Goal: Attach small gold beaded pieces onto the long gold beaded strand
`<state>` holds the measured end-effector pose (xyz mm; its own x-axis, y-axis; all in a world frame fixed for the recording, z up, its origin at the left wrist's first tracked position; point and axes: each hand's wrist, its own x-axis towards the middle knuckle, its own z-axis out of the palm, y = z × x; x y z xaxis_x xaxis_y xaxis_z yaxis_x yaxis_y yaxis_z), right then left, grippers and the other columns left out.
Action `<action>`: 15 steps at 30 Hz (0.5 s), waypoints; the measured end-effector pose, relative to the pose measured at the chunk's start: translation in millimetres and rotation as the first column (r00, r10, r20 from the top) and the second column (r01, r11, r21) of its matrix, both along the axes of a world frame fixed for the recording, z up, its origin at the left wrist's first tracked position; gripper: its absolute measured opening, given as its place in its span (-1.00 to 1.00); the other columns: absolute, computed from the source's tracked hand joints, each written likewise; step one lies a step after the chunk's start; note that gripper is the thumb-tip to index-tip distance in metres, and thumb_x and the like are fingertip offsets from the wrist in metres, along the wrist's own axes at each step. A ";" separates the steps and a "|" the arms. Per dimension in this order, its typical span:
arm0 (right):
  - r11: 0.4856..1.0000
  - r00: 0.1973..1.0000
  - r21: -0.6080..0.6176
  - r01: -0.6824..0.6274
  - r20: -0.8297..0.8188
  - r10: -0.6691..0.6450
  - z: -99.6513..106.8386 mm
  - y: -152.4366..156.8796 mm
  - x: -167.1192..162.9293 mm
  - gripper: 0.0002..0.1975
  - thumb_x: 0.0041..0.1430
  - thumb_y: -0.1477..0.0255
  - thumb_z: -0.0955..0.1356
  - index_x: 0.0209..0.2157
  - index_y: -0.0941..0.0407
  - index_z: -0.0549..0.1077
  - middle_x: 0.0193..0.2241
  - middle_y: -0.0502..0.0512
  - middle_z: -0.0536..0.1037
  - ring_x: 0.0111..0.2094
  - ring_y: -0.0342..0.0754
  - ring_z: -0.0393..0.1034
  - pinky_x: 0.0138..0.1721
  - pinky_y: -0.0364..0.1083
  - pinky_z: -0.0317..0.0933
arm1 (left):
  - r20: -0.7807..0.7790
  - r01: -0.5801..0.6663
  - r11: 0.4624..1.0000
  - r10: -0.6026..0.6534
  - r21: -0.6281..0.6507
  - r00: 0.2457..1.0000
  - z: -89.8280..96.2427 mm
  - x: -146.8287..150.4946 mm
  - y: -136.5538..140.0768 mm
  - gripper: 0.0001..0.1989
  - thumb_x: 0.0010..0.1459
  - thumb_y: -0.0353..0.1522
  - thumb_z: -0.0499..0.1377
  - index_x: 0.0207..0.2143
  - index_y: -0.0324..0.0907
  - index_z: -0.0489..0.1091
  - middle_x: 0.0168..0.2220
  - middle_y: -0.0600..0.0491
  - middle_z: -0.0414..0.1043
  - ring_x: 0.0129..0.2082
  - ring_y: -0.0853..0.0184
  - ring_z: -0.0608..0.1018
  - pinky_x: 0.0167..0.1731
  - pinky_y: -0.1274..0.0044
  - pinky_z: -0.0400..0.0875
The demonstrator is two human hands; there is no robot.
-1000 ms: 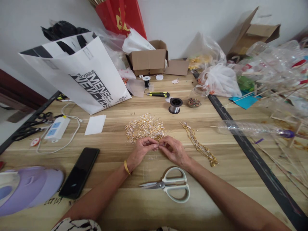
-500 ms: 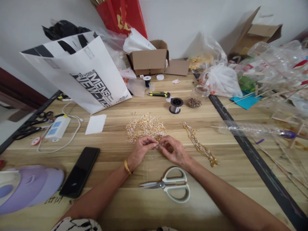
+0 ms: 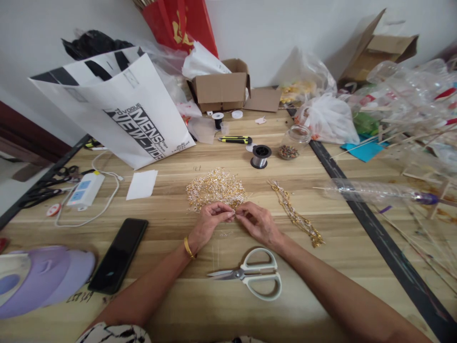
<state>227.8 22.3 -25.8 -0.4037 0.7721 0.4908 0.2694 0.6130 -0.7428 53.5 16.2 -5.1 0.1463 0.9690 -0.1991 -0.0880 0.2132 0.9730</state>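
Note:
My left hand (image 3: pixel 213 218) and my right hand (image 3: pixel 259 221) meet fingertip to fingertip at the near edge of a pile of gold and clear beads (image 3: pixel 215 188). Each hand is closed in a pinch on something tiny; it is too small to name. Thin clear thread (image 3: pixel 216 257) hangs below the left hand toward the scissors. A few small clear beads (image 3: pixel 225 234) lie on the wood just under the fingers. To the right rests a bundle of gold beaded strands (image 3: pixel 296 214). White-handled scissors (image 3: pixel 252 275) lie slightly open between my forearms.
A wire spool (image 3: pixel 261 156), a yellow-black utility knife (image 3: pixel 234 140) and a jar of beads (image 3: pixel 293 143) stand beyond the pile. On the left are a phone (image 3: pixel 118 256), a power strip (image 3: pixel 86 189) and a white paper bag (image 3: pixel 121 105). Plastic bottles (image 3: pixel 410 90) crowd the right.
My right fingers have drawn closer together and shifted slightly at the pinch. The left hand stays in place, and the things on the table have not moved.

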 end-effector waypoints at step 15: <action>0.999 1.000 0.043 -0.001 0.001 0.001 2.4 1.2 0.7 -0.89 0.25 0.47 0.22 -0.30 0.13 0.37 -0.40 0.11 0.47 -0.39 -0.10 0.37 -0.37 -0.12 0.28 | 0.037 -0.011 1.000 0.012 -0.014 0.999 -3.5 -0.5 0.5 -0.78 -0.14 -0.36 0.33 -0.39 -0.27 0.48 -0.50 0.06 0.49 -0.48 0.40 0.49 -0.39 0.55 0.41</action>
